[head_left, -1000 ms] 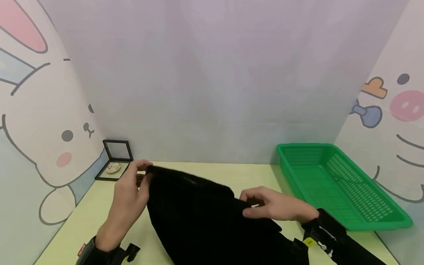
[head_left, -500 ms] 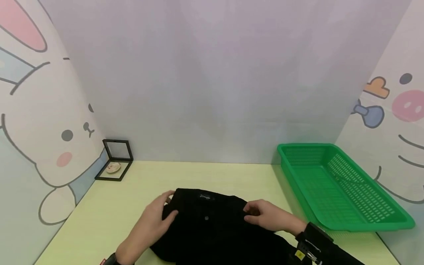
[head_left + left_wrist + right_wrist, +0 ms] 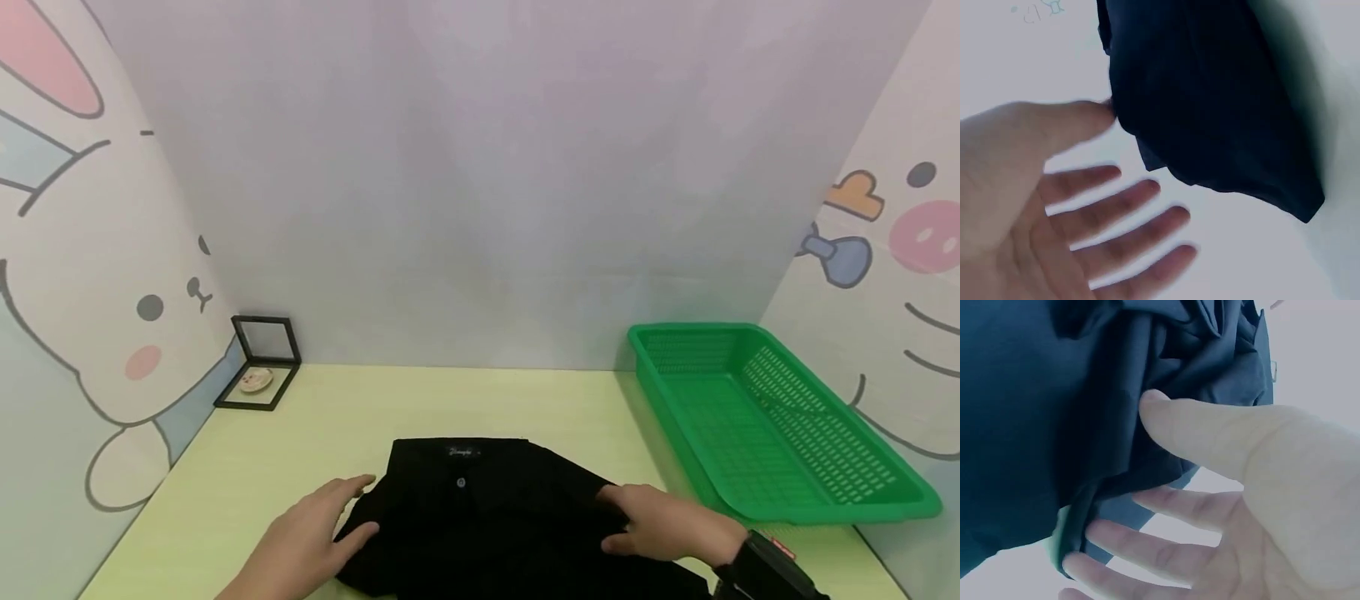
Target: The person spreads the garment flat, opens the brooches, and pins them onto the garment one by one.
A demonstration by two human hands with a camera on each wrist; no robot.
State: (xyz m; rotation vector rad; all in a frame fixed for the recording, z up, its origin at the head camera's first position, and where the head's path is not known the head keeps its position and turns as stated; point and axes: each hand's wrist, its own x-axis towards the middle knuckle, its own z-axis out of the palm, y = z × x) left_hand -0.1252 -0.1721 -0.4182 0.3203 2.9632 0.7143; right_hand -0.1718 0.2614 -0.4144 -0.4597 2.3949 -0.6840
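Note:
A black shirt [image 3: 480, 517] lies on the pale yellow table, its collar, label and one button facing up at the far end. My left hand [image 3: 303, 533] is at the shirt's left edge, fingers spread. In the left wrist view the thumb tip meets the dark cloth [image 3: 1197, 94], while the other fingers are apart from it. On the right side of the shirt is my right hand [image 3: 667, 525]. Seen from the right wrist, its thumb lies against the bunched fabric [image 3: 1110, 425] and its fairly straight fingers reach along the cloth's lower edge.
A green plastic basket [image 3: 675, 425] stands at the right of the table [image 3: 450, 400]. At the back left sits an open black-framed case [image 3: 258, 362] with a small round pale object [image 3: 256, 380] in it. Printed cartoon panels flank both sides.
The shirt has come down from being held up and now lies flatter, collar turned up. My left hand has loosened and moved down-left; my right hand has slid right and down along the shirt.

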